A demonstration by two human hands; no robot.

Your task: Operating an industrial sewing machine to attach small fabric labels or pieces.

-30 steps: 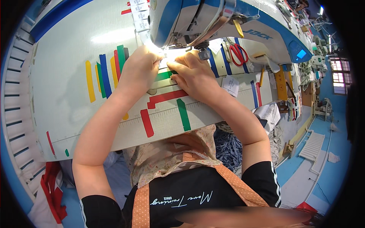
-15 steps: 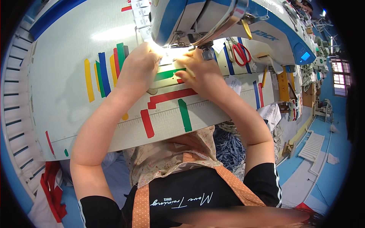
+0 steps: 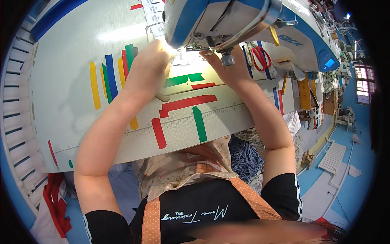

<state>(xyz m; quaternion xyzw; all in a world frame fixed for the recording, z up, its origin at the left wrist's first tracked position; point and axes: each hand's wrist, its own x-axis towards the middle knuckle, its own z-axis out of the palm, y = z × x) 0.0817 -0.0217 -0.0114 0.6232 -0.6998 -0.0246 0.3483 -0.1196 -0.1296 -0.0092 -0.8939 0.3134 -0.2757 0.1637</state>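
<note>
A blue-and-white sewing machine (image 3: pixel 227 20) reaches over the pale work table, its lamp glaring on the needle area. My left hand (image 3: pixel 151 67) is closed just left of the needle, fingers curled together; what they pinch is lost in the glare. A strip of white printed labels (image 3: pixel 154 17) runs down to the fingertips of that hand. Beside them, a small white piece (image 3: pixel 179 61) lies under the lamp, overexposed. My right hand (image 3: pixel 230 69) is right of the needle, partly behind the machine's head and a grey knob (image 3: pixel 228 60); its fingertips are mostly hidden.
Red-handled scissors (image 3: pixel 260 58) lie right of my right hand. Coloured tape strips (image 3: pixel 110 77) and a printed ruler scale (image 3: pixel 183 117) mark the table. Its front edge is close to my apron (image 3: pixel 183 162). A white slatted rack (image 3: pixel 18 122) stands at the left.
My right hand has moved right, away from the needle, uncovering more of the green and red tape. The white label beside my right wrist no longer shows. My left hand stays near the needle.
</note>
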